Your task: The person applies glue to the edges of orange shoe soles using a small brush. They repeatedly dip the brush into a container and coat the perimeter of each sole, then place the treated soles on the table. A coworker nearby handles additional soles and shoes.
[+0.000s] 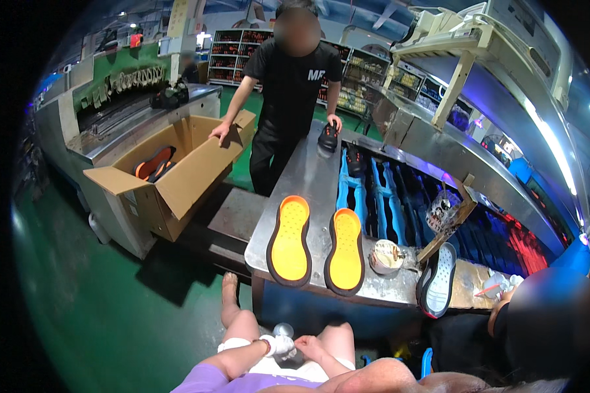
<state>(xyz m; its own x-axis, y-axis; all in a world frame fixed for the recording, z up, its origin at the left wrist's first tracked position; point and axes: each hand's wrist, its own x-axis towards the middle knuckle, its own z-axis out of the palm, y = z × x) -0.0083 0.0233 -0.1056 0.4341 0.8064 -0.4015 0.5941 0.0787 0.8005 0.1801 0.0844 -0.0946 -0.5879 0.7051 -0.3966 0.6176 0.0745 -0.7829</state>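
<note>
In my lap, low in the view, my left hand wears a white covering, probably a glove, and is closed. A small clear round thing shows just beyond it; I cannot tell whether the hand holds it. My bare right hand is close beside it with its fingers drawn together; whatever they pinch is too small to make out. On the metal bench in front of me lie two yellow shoe soles with dark rims, a left one and a right one. A round pot with a smeared rim stands right of them.
A white-and-black sole leans at the bench edge. A conveyor with blue racks runs behind. Opposite, a person in black touches a dark shoe and an open carton holding soles. Another person is close on my right.
</note>
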